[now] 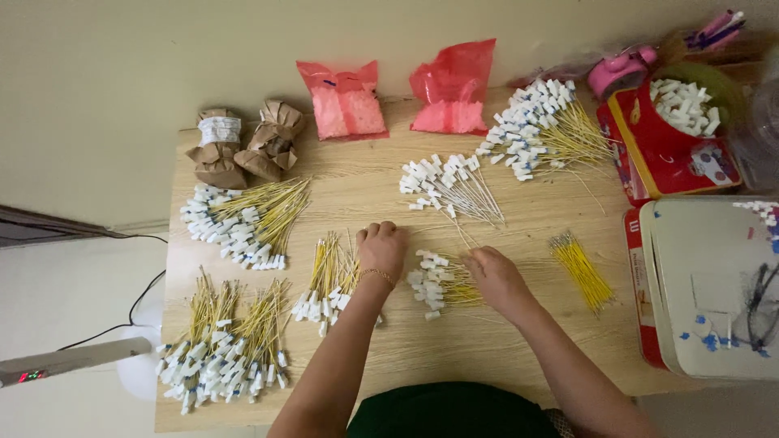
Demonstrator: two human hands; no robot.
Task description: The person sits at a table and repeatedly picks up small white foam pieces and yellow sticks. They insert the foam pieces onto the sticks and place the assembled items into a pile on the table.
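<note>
Left hand [381,247] clenched, knuckles up, resting on table [519,341] beside left bundle [329,284] | Right hand [497,276] fingers down, touching small pile [438,284]; whether it pinches a wire, cannot tell | Pile lies between hands, nearer right; wires' long axis runs left-right, white tags left | Bare yellow wires [580,272] just right of right hand.

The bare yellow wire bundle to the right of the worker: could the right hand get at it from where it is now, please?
Probably yes. The right hand rests just beside the bare yellow wire bundle, and only open wooden tabletop lies between them. The white box sits beyond the bundle, not across the path.
</note>
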